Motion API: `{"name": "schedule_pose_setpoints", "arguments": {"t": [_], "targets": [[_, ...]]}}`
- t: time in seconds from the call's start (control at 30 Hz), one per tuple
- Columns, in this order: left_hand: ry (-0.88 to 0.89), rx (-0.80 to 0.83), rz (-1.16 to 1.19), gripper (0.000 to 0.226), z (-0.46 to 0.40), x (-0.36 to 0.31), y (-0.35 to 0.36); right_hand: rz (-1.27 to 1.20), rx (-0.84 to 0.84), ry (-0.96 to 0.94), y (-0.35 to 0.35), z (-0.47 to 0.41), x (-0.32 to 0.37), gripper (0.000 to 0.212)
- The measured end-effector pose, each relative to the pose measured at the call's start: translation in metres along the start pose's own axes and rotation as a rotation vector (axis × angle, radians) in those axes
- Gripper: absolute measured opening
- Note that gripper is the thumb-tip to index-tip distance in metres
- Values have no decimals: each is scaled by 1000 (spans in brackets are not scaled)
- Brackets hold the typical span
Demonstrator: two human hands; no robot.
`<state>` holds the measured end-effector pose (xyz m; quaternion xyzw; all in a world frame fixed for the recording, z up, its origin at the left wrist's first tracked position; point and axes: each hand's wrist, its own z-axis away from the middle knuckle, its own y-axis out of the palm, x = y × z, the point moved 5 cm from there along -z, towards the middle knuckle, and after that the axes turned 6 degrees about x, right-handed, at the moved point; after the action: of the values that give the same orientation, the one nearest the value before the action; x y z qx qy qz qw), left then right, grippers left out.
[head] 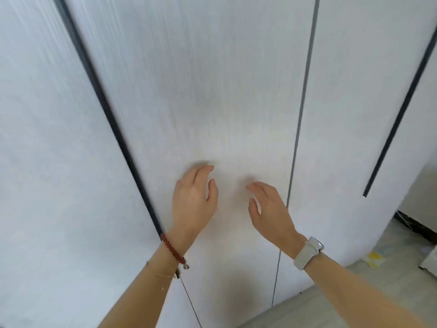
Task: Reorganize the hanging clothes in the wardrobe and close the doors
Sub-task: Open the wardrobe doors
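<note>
Left hand (192, 197) and right hand (269, 207), fingers spread, are pressing the wardrobe door (212, 91) shut; next, verify seams.

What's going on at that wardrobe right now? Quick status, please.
Left hand and right hand open, empty, fingers at the middle door. Doors look shut; no clothes visible. Nothing in the way.

– How are the hands held?
– Both arms are raised forward. The left hand (194, 200) is spread, fingers up. The right hand (269, 209) is angled inward, fingers loosely curved.
– Is anything gripped?
– Nothing is held; fingertip contact possibly made, blurred.
</note>
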<state>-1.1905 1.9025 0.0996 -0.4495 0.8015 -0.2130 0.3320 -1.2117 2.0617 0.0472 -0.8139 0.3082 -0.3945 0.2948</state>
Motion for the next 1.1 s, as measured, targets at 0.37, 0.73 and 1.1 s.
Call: {"name": "schedule_pose_setpoints", "arguments": {"t": [0.37, 0.73, 1.1], "targets": [[-304, -343, -121, 27, -22, 66, -152, 347, -252, -580, 3, -120, 174, 47], [-388, -228, -372, 29, -36, 58, -137, 539, -279, -632, 33, -116, 150, 56], [-288, -322, -157, 30, 16, 23, -157, -434, 97, -338, 35, -41, 154, 25]]}}
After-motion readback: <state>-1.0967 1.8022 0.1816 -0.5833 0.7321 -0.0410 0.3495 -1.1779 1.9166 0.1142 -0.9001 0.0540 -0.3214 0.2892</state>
